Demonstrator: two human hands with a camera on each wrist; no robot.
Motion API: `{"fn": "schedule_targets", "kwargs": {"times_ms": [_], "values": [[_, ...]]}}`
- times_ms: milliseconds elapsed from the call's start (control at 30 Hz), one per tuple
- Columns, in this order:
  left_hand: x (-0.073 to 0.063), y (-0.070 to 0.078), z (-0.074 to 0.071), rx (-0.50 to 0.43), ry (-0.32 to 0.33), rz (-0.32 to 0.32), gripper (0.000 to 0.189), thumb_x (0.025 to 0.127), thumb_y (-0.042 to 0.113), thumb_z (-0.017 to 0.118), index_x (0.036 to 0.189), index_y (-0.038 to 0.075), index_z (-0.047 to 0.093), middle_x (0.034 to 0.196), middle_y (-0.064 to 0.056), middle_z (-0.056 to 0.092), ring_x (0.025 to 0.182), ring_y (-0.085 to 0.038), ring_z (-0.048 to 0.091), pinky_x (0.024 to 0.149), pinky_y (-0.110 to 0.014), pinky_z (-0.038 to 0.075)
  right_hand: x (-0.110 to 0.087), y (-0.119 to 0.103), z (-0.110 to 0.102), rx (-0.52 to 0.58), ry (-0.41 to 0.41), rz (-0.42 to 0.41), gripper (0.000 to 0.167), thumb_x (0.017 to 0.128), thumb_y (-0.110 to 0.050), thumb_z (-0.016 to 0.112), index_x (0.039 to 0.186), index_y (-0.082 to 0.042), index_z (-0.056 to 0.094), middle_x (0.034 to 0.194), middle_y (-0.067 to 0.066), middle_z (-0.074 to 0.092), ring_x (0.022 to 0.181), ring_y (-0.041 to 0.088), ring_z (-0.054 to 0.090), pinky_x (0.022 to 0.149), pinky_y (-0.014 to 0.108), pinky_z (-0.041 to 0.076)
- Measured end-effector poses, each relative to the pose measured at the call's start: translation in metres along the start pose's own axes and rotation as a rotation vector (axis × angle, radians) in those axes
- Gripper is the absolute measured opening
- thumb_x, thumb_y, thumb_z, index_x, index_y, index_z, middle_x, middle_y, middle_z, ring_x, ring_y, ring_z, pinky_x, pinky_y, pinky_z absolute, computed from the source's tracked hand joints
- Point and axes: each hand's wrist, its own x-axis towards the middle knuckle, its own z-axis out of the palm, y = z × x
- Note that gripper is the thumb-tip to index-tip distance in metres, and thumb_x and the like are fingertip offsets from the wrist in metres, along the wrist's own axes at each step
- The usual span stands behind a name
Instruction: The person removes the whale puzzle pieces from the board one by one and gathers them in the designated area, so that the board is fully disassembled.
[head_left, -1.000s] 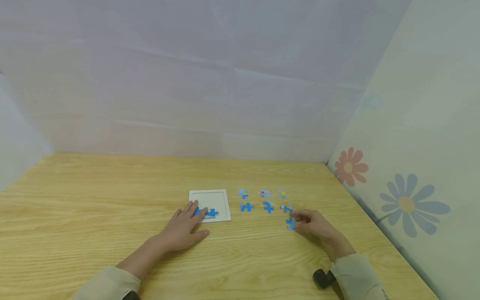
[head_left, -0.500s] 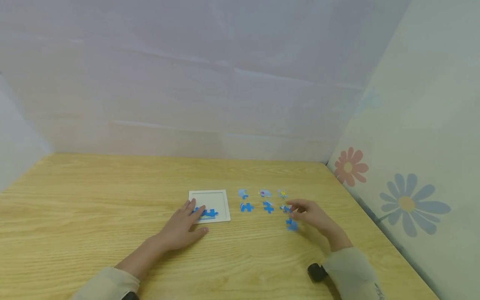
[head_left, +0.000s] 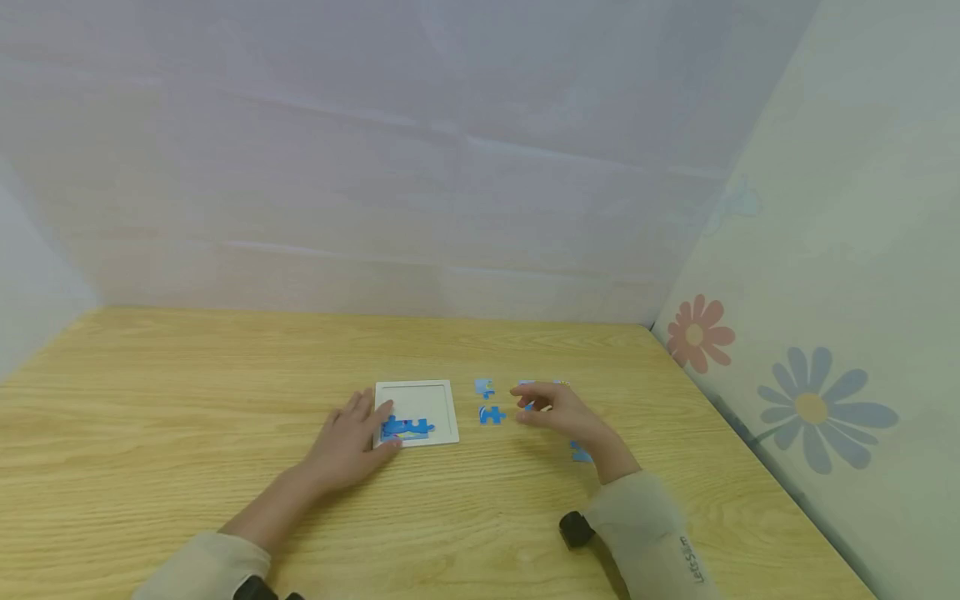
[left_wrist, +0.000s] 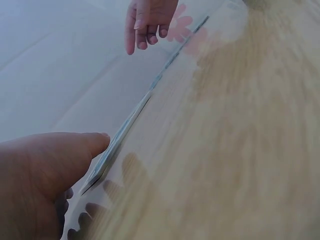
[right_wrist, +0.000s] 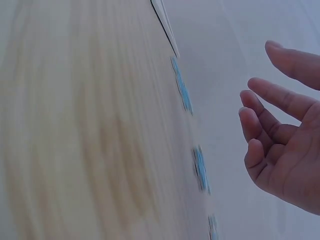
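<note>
A white square puzzle tray (head_left: 453,412) lies on the table, with joined blue puzzle pieces (head_left: 411,428) along its near side. My left hand (head_left: 341,446) rests at the tray's left edge, fingers spread and fairly straight, thumb at the near corner. To the right, my right hand (head_left: 562,417) hovers over the loose pieces. In the right wrist view this hand (right_wrist: 285,120) has thumb and index apart and nothing between them. Left of its fingertips lies a blue-and-white puzzle piece (head_left: 491,414). The hand partly covers several other pieces.
Behind that piece lies a pale blue one (head_left: 484,387). Another blue piece (head_left: 580,452) shows beneath the right forearm. A light wall stands behind the wooden table (head_left: 225,358), and a flower-printed panel (head_left: 813,408) borders its right side.
My right hand has moved left, from the rightmost pieces to over the middle ones. My left hand has slid slightly left, uncovering more of the joined pieces.
</note>
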Motion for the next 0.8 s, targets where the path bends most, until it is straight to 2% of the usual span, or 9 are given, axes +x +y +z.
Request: {"fn": "schedule_targets", "kwargs": {"times_ms": [267, 500, 700, 800], "values": [[-0.001, -0.007, -0.003, -0.006, -0.011, -0.03, 0.052, 0.09, 0.034, 0.043, 0.13, 0.002, 0.037, 0.134, -0.03, 0.019, 0.122, -0.044, 0.012, 0.091, -0.06, 0.01, 0.024, -0.02, 0.033, 0.011, -0.058, -0.044, 0.04, 0.081, -0.016, 0.061, 0.116, 0.001, 0.052, 0.1, 0.015, 0.053, 0.084, 0.021, 0.048, 0.071, 0.031, 0.042], [-0.002, -0.01, -0.003, 0.022, -0.02, -0.041, 0.047, 0.091, 0.031, 0.042, 0.13, 0.004, 0.039, 0.134, -0.03, 0.018, 0.122, -0.045, 0.011, 0.09, -0.062, 0.009, 0.031, -0.05, 0.06, 0.009, -0.089, -0.074, 0.034, 0.081, -0.005, 0.059, 0.112, 0.008, 0.052, 0.097, 0.02, 0.054, 0.08, 0.026, 0.05, 0.063, 0.026, 0.042], [-0.001, -0.008, -0.003, 0.033, -0.028, -0.054, 0.047, 0.09, 0.032, 0.042, 0.13, 0.006, 0.04, 0.133, -0.031, 0.019, 0.121, -0.046, 0.012, 0.09, -0.062, 0.008, 0.046, -0.036, 0.082, -0.045, -0.057, -0.029, 0.033, 0.08, -0.012, 0.062, 0.11, 0.0, 0.057, 0.091, 0.007, 0.055, 0.075, 0.016, 0.049, 0.059, 0.023, 0.042], [-0.001, -0.008, -0.003, 0.031, -0.028, -0.059, 0.047, 0.09, 0.032, 0.042, 0.13, 0.006, 0.04, 0.133, -0.03, 0.02, 0.121, -0.045, 0.012, 0.09, -0.062, 0.008, 0.051, -0.03, 0.09, -0.082, -0.033, -0.02, 0.031, 0.079, -0.016, 0.063, 0.108, -0.003, 0.059, 0.09, 0.002, 0.054, 0.076, 0.013, 0.048, 0.061, 0.024, 0.043]]}}
